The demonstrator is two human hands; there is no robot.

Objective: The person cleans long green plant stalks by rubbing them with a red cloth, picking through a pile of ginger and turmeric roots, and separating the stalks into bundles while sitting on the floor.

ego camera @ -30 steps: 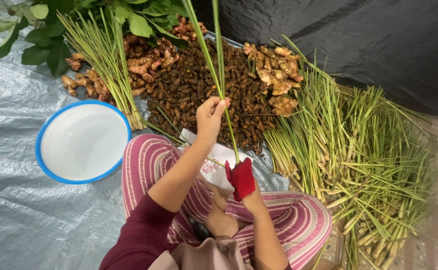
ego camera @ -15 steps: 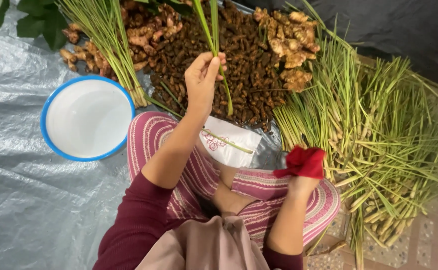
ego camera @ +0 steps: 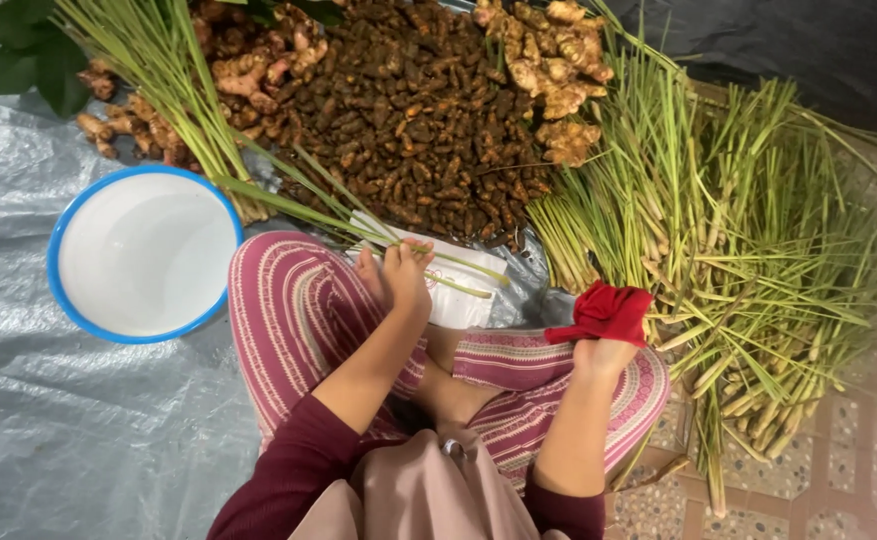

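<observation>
My left hand [ego camera: 398, 278] is shut on a few long green lemongrass stalks [ego camera: 298, 205]. The stalks lie low across my striped trouser knee [ego camera: 288, 310] and point up-left toward the bowl. A white plastic packet [ego camera: 463, 290] lies just beyond that hand. My right hand [ego camera: 598, 355] rests on my right knee and grips a bunched red cloth [ego camera: 606, 310]. It sits close to the near edge of the big loose lemongrass pile [ego camera: 748, 230].
A white bowl with a blue rim [ego camera: 143, 250] stands at the left on a grey plastic sheet [ego camera: 58, 430]. Ahead lie a heap of dark brown rhizomes [ego camera: 408, 110], paler knobbly roots [ego camera: 548, 60], another lemongrass bundle [ego camera: 168, 70] and green leaves [ego camera: 28, 50]. Tiled floor [ego camera: 858, 480] shows at the right.
My left hand has come down from holding the stalks upright, and now lays them low across my knee. My right hand with the red cloth has swung right onto the other knee.
</observation>
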